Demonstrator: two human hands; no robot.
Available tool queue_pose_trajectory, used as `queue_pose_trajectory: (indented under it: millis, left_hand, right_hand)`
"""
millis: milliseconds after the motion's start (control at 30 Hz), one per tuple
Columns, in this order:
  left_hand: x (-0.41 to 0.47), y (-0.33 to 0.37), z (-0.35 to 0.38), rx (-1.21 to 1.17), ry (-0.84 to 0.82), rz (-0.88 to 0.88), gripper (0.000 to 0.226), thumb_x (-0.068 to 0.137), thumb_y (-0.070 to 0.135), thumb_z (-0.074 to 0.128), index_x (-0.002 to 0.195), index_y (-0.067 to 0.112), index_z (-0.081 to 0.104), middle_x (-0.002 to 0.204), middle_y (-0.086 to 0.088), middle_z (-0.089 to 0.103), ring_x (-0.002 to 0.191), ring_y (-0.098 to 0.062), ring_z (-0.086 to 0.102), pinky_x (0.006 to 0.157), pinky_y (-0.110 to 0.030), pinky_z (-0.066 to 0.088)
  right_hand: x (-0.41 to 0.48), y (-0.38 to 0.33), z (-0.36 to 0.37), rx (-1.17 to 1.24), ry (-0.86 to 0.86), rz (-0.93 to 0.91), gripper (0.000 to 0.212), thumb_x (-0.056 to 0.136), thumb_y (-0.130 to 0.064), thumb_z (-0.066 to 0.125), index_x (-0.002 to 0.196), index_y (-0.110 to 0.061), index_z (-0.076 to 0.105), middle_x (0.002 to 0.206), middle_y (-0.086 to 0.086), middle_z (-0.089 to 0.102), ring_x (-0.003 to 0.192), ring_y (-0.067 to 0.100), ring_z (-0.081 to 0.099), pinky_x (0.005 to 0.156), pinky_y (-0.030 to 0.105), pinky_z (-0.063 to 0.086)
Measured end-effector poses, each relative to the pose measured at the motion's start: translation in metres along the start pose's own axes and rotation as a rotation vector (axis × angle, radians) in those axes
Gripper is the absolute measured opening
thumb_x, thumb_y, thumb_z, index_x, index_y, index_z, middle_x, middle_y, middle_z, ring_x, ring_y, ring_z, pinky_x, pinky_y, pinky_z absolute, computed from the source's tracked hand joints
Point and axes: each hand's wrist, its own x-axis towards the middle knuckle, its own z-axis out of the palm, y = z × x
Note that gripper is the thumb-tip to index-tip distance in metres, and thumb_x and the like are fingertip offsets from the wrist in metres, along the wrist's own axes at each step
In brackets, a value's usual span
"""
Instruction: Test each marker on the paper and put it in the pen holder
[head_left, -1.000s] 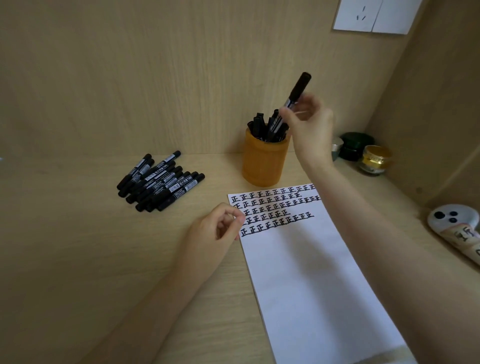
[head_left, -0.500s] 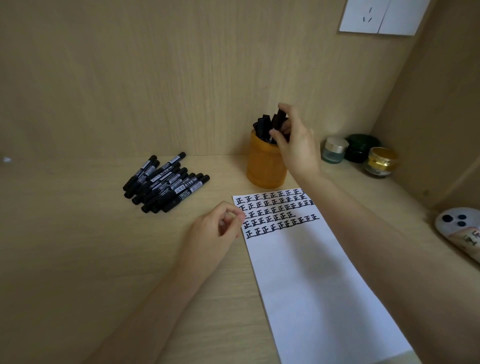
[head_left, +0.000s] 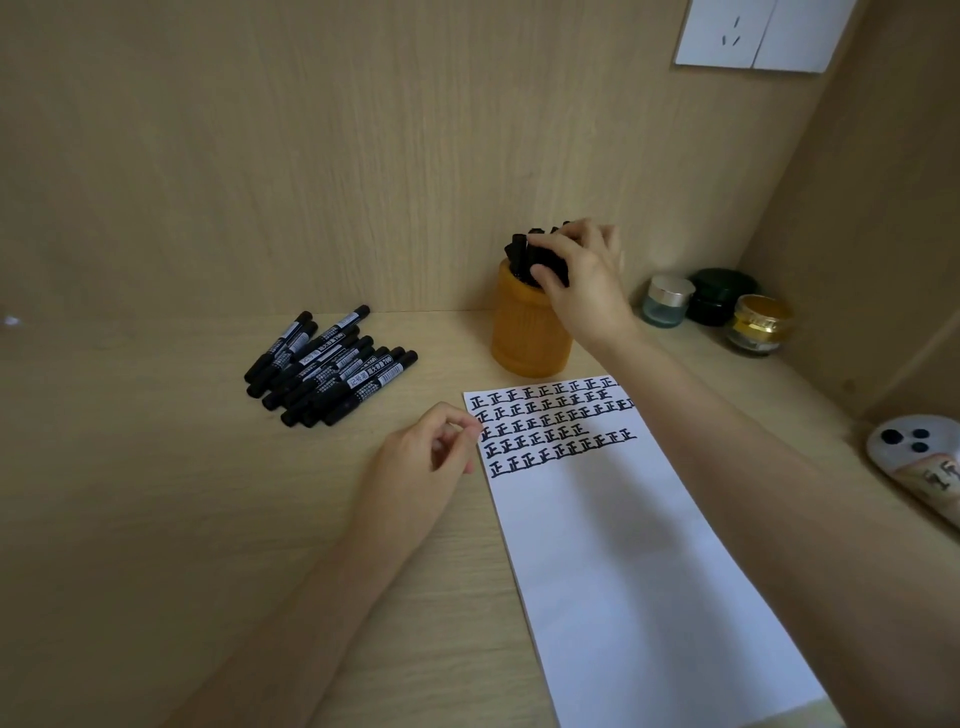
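An orange pen holder (head_left: 524, 343) stands at the back of the desk, packed with black markers (head_left: 519, 254). My right hand (head_left: 587, 291) reaches over its top, fingers and thumb curled round the marker caps. A pile of several black markers (head_left: 327, 366) lies to the left of the holder. The white paper (head_left: 623, 561) runs from the holder toward me, with rows of black test characters (head_left: 550, 421) at its far end. My left hand (head_left: 426, 462) rests on the desk with loosely curled fingers, its fingertips at the paper's left edge, holding nothing.
Three small jars stand in the back right corner: a clear one (head_left: 666, 300), a dark green one (head_left: 719, 295) and a gold one (head_left: 759, 325). A phone (head_left: 919, 457) lies at the right edge. A wall socket (head_left: 748, 34) sits high on the back panel.
My right hand has lowered the marker it held above the holder down into it and now covers the caps. The left hand has stayed put.
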Motion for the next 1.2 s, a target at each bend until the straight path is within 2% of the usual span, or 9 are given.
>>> queue_pose_trajectory:
  millis: [133,267,367,500,600,733,867,1000,1200]
  left_hand:
    - [0.002,0.0,0.0,0.013,0.03,-0.005,0.008,0.093,0.026,0.053,0.09,0.03,0.06,0.067,0.008,0.063,0.064,-0.009,0.059,0.065,-0.029,0.049]
    - [0.008,-0.01,-0.005,0.121,0.104,-0.019,0.008,0.092,0.023,0.055,0.094,0.03,0.059,0.08,0.012,0.06,0.074,-0.004,0.054,0.068,-0.02,0.043]
    - [0.013,-0.021,-0.014,0.29,0.221,0.043,0.018,0.09,0.015,0.056,0.105,0.024,0.061,0.092,0.014,0.056,0.092,-0.006,0.049,0.086,-0.024,0.041]
    - [0.019,-0.033,-0.024,0.455,0.336,0.057,0.033,0.083,0.0,0.059,0.113,0.012,0.062,0.113,-0.004,0.057,0.11,-0.022,0.047,0.096,-0.035,0.037]
    - [0.021,-0.041,-0.03,0.542,0.364,0.028,0.039,0.08,-0.002,0.06,0.119,0.006,0.06,0.122,-0.012,0.055,0.117,-0.03,0.047,0.102,-0.043,0.035]
    - [0.024,-0.049,-0.036,0.596,0.329,-0.071,0.046,0.085,0.003,0.058,0.131,0.003,0.051,0.133,-0.016,0.049,0.127,-0.032,0.042,0.108,-0.045,0.029]
    - [0.023,-0.05,-0.036,0.612,0.31,-0.11,0.04,0.089,0.01,0.058,0.129,0.006,0.053,0.126,-0.015,0.054,0.118,-0.032,0.045,0.1,-0.044,0.035]
    - [0.02,-0.05,-0.036,0.638,0.329,-0.076,0.033,0.086,0.014,0.064,0.119,0.01,0.063,0.116,-0.012,0.061,0.11,-0.031,0.045,0.092,-0.043,0.037]
    - [0.019,-0.047,-0.034,0.644,0.324,-0.074,0.029,0.081,0.022,0.071,0.108,0.012,0.069,0.11,-0.01,0.062,0.108,-0.031,0.043,0.09,-0.043,0.037]
  right_hand:
    - [-0.009,0.004,-0.002,-0.007,0.007,0.009,0.045,0.096,-0.006,0.048,0.139,-0.018,0.05,0.127,0.011,0.046,0.121,0.028,0.032,0.106,0.031,0.025]
    - [-0.026,0.002,-0.009,0.096,0.018,0.052,0.056,0.097,-0.009,0.047,0.149,-0.023,0.032,0.127,0.006,0.042,0.113,0.014,0.026,0.092,0.016,0.016]
    - [-0.046,0.0,-0.01,0.157,0.069,0.088,0.049,0.095,-0.007,0.047,0.143,-0.017,0.041,0.123,0.004,0.048,0.11,0.01,0.027,0.091,0.014,0.018]
    - [-0.081,-0.002,-0.007,0.223,-0.042,0.058,0.037,0.096,-0.006,0.048,0.131,-0.016,0.054,0.117,0.001,0.053,0.112,0.016,0.037,0.096,0.012,0.021]
    - [-0.103,-0.009,-0.006,0.268,-0.106,-0.007,0.033,0.095,-0.004,0.05,0.124,-0.016,0.059,0.112,-0.001,0.059,0.11,0.014,0.039,0.1,0.017,0.028]
    - [-0.12,-0.019,-0.009,0.332,-0.125,-0.04,0.029,0.096,-0.005,0.05,0.121,-0.015,0.062,0.108,-0.007,0.062,0.109,0.007,0.04,0.096,0.007,0.024]
    - [-0.128,-0.021,-0.008,0.351,-0.152,-0.035,0.029,0.097,-0.005,0.05,0.121,-0.016,0.062,0.105,-0.008,0.063,0.109,0.005,0.041,0.096,0.008,0.025]
    - [-0.134,-0.019,-0.006,0.368,-0.162,-0.019,0.026,0.096,-0.007,0.05,0.115,-0.016,0.065,0.105,-0.009,0.065,0.108,0.008,0.046,0.097,0.017,0.032]
    - [-0.137,-0.018,-0.009,0.376,-0.179,0.002,0.025,0.096,-0.007,0.051,0.112,-0.016,0.068,0.104,-0.01,0.065,0.109,0.007,0.047,0.097,0.018,0.033]
